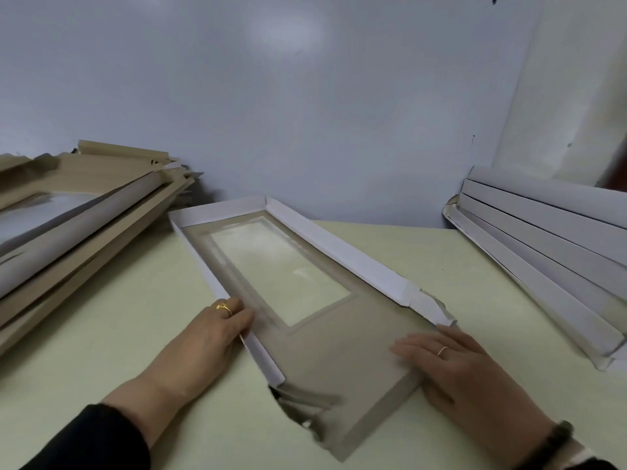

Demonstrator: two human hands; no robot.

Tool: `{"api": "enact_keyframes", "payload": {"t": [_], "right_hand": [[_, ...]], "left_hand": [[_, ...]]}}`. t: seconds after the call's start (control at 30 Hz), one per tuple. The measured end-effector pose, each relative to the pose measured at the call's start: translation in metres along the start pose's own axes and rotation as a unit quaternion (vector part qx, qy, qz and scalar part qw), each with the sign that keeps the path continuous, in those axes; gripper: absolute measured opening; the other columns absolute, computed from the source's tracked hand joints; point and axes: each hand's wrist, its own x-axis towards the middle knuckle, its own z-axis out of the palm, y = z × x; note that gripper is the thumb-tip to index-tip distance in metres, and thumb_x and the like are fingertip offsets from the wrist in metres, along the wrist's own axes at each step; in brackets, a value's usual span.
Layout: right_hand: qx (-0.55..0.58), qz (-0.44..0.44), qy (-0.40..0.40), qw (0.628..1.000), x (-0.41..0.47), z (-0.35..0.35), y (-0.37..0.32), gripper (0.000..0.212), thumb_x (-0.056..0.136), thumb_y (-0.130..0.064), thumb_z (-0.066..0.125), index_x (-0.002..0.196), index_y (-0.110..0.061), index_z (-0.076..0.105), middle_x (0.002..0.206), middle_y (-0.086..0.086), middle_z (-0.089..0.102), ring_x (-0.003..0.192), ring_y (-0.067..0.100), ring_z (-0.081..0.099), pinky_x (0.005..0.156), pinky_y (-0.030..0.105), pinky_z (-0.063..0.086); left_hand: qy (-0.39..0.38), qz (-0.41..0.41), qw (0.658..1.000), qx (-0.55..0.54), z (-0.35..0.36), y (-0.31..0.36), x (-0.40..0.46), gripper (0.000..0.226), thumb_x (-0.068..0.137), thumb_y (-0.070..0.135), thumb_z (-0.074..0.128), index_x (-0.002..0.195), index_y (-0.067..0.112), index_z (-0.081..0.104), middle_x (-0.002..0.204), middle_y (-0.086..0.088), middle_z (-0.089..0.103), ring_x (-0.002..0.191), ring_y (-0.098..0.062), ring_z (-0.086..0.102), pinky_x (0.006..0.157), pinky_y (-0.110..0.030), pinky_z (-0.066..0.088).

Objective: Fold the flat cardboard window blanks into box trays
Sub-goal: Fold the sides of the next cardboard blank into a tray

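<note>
A half-folded blank [325, 354] lies diagonally at the centre of the table [441, 266], its clear window [278, 273] toward the far end. Far, left and right walls stand up; the near flap lies flat. The left hand [210, 337] rests against the left wall, fingers straight. The right hand [454, 364] presses flat on the near right corner, fingers extended. Flat blanks [78, 212] are stacked far left; folded trays [543, 245] are stacked far right.
</note>
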Motion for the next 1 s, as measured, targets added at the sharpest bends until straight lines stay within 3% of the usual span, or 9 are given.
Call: {"api": "enact_keyframes", "payload": {"t": [0.13, 0.27, 0.33, 0.43, 0.63, 0.73, 0.8, 0.87, 1.0], "right_hand": [[-0.015, -0.068, 0.023, 0.997, 0.016, 0.002, -0.030, 0.023, 0.057, -0.004, 0.071, 0.075, -0.018, 0.073, 0.078, -0.006, 0.070, 0.063, 0.014, 0.065, 0.058, 0.019, 0.051], [-0.090, -0.087, 0.079, 0.989, 0.026, 0.012, -0.061, 0.062, 0.086, 0.007, 0.011, 0.081, -0.016, 0.068, 0.075, -0.003, 0.069, 0.055, 0.013, 0.058, 0.049, 0.017, 0.047], [-0.081, -0.089, 0.042, 0.992, 0.030, 0.020, -0.072, 0.051, 0.078, -0.001, 0.026, 0.084, -0.018, 0.073, 0.082, -0.004, 0.071, 0.058, 0.013, 0.059, 0.052, 0.017, 0.047], [-0.034, -0.075, -0.044, 0.996, 0.040, 0.021, -0.075, 0.045, 0.067, -0.022, 0.036, 0.090, -0.022, 0.074, 0.093, -0.010, 0.071, 0.070, 0.009, 0.063, 0.059, 0.016, 0.048], [0.023, 0.004, -0.136, 0.990, 0.036, 0.016, -0.075, 0.060, 0.078, -0.061, 0.026, 0.111, -0.032, 0.067, 0.122, -0.019, 0.059, 0.114, -0.002, 0.053, 0.087, 0.025, 0.051], [0.073, -0.013, -0.165, 0.983, 0.032, 0.017, -0.065, 0.069, 0.082, -0.067, 0.016, 0.143, -0.037, 0.025, 0.149, -0.025, 0.008, 0.138, -0.007, 0.007, 0.116, 0.027, 0.012], [0.144, -0.022, -0.181, 0.973, 0.025, 0.018, -0.047, 0.069, 0.084, -0.064, 0.031, 0.144, -0.042, 0.007, 0.143, -0.034, -0.011, 0.132, -0.015, -0.017, 0.113, 0.017, -0.010], [0.206, -0.001, -0.170, 0.964, 0.019, 0.016, -0.030, 0.066, 0.085, -0.055, 0.050, 0.142, -0.042, 0.018, 0.144, -0.035, 0.001, 0.131, -0.019, -0.009, 0.112, 0.012, -0.004], [0.366, 0.070, -0.125, 0.920, 0.013, 0.008, -0.013, 0.047, 0.076, -0.030, 0.074, 0.115, -0.044, 0.052, 0.131, -0.032, 0.038, 0.123, -0.022, 0.027, 0.104, 0.003, 0.017]], "left_hand": [[-0.028, -0.089, 0.992, -0.088, 0.003, -0.016, 0.001, 0.029, 0.085, -0.012, 0.046, 0.097, 0.009, 0.062, 0.109, 0.005, 0.053, 0.095, -0.017, 0.053, 0.081, -0.022, 0.040], [0.030, -0.140, 0.986, -0.086, -0.014, -0.008, 0.001, 0.045, 0.081, -0.015, 0.046, 0.111, 0.013, 0.066, 0.134, 0.001, 0.046, 0.115, -0.016, 0.050, 0.090, -0.016, 0.036], [0.090, -0.101, 0.989, -0.063, -0.023, 0.013, 0.000, 0.034, 0.086, 0.000, 0.046, 0.109, 0.014, 0.067, 0.129, -0.003, 0.052, 0.111, -0.021, 0.054, 0.088, -0.021, 0.037], [-0.007, 0.011, 0.997, -0.082, -0.025, 0.060, -0.004, 0.050, 0.094, 0.049, 0.028, 0.118, 0.021, 0.062, 0.123, 0.004, 0.056, 0.113, -0.013, 0.055, 0.093, -0.015, 0.038], [-0.193, -0.002, 0.977, 0.087, -0.002, 0.073, -0.020, 0.078, 0.090, 0.061, -0.004, 0.137, 0.024, 0.045, 0.143, 0.011, 0.040, 0.129, -0.010, 0.041, 0.096, -0.018, 0.044], [-0.196, -0.011, 0.972, 0.130, -0.004, 0.068, -0.024, 0.077, 0.090, 0.063, -0.004, 0.128, 0.032, 0.054, 0.134, 0.018, 0.049, 0.121, -0.004, 0.050, 0.087, -0.022, 0.051], [-0.222, -0.031, 0.969, 0.107, -0.007, 0.057, -0.028, 0.077, 0.086, 0.069, -0.003, 0.135, 0.033, 0.044, 0.142, 0.020, 0.036, 0.131, -0.007, 0.038, 0.098, -0.029, 0.043], [-0.203, -0.014, 0.975, 0.089, -0.013, 0.051, -0.031, 0.078, 0.086, 0.071, -0.003, 0.130, 0.034, 0.050, 0.139, 0.019, 0.042, 0.128, -0.004, 0.042, 0.097, -0.016, 0.041], [-0.163, -0.052, 0.977, -0.126, -0.006, 0.033, -0.038, 0.083, 0.056, 0.095, 0.008, 0.126, 0.056, 0.032, 0.141, 0.037, 0.014, 0.132, 0.019, -0.002, 0.105, -0.001, 0.002]]}}
